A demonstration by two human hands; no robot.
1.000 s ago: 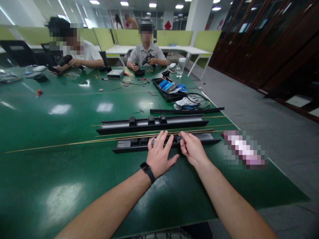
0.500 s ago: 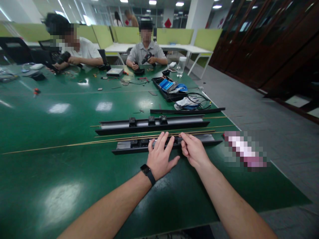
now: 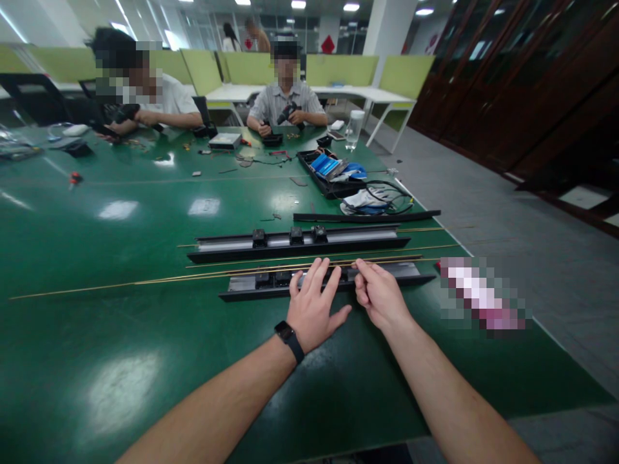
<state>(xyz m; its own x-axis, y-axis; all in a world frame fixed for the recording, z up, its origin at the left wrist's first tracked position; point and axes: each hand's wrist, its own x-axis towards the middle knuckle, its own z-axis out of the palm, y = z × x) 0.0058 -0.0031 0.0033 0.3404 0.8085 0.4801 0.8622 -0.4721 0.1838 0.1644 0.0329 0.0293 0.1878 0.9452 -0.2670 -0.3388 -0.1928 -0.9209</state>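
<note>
My left hand [image 3: 316, 306] lies with fingers spread over the middle of the near black rail [image 3: 240, 284], its fingertips on the thin brass rods [image 3: 159, 280]. Just to its right, my right hand [image 3: 380, 295] is closed, thumb and forefinger pinching a brass rod above the rail. These long rods run across the rail and stick out far to the left. Small black blocks [image 3: 262, 278] sit in the rail's channel; my left hand hides part of them. Behind lies a second black rail [image 3: 300, 249] with three black blocks in it.
Beyond the rails are a black strip [image 3: 367, 217], white gloves [image 3: 360, 202] with a cable, and a black tray [image 3: 333, 191] with blue items. A blurred pink object [image 3: 503, 316] lies right, near the table edge. Two people with drills sit across the green table [image 3: 145, 399].
The view has shifted very slightly. Both hands keep almost the same places and poses on the rods.
</note>
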